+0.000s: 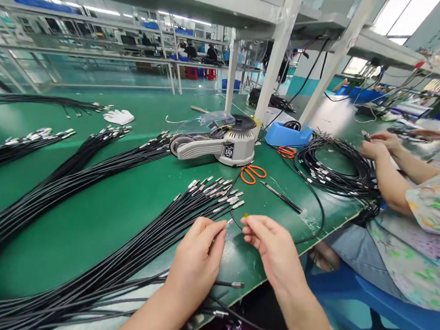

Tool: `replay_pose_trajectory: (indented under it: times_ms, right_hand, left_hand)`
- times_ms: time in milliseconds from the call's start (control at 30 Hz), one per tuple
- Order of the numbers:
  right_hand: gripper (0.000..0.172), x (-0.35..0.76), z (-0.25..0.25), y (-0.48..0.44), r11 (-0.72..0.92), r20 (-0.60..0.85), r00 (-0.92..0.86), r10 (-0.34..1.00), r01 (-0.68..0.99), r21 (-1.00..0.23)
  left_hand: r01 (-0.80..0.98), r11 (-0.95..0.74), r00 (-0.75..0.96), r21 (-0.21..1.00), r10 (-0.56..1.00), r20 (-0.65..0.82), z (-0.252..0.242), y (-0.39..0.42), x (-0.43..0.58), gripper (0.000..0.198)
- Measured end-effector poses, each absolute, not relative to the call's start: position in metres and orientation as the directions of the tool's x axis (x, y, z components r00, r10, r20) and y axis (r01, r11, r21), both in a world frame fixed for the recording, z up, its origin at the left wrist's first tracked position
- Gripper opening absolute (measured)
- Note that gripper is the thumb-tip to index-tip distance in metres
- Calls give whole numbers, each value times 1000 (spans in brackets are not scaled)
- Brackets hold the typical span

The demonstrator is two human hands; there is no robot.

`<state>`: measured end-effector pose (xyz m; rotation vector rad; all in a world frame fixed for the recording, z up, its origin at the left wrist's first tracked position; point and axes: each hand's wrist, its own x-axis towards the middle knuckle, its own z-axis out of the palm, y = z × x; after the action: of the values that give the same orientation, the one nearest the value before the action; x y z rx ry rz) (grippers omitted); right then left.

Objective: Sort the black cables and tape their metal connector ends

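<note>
Connector in the left grip, held in a close pinch above the green surface, long axis aimed up and rightward. Just right of its tip and slightly higher, across a narrow gap, a small yellow piece in the right grip, thumb and finger together. Bundle of metal-tipped black cables lying just beyond the left grip.

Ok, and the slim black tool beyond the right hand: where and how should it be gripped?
The slim black tool is probably best pinched at mid-length by the right hand, from above, across its narrow width: it lies flat, long and thin.
</note>
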<state>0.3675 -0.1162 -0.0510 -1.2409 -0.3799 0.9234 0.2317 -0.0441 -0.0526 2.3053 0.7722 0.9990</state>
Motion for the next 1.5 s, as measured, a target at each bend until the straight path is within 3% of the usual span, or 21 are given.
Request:
replay_pose_trajectory:
  times_ms: [500, 800, 1000, 1200, 1500]
  right_hand:
    - [24, 325, -61, -138, 80, -171, 597, 784, -370, -926]
    - [22, 327, -61, -139, 129, -179, 621, 763, -417, -899]
    - [23, 325, -57, -138, 121, -170, 591, 788, -420, -899]
    - [22, 324, -57, -137, 135, -149, 592, 792, -408, -903]
    - [23, 324, -58, -136, 154, -122, 582, 804, -402, -902]
  left_hand:
    - [269, -661, 560, 701, 699, 444, -49, -50, 233, 22]
    - [317, -567, 526, 760, 772, 356, -48, -53, 230, 13]
    - [287, -651, 520, 703, 722, 456, -50, -52, 230, 7]
    - [213, -792, 537, 572, 584, 608, -51, -52, 228, 12]
    - [143, -871, 566, 470, 462, 683, -49, -50, 227, 18]
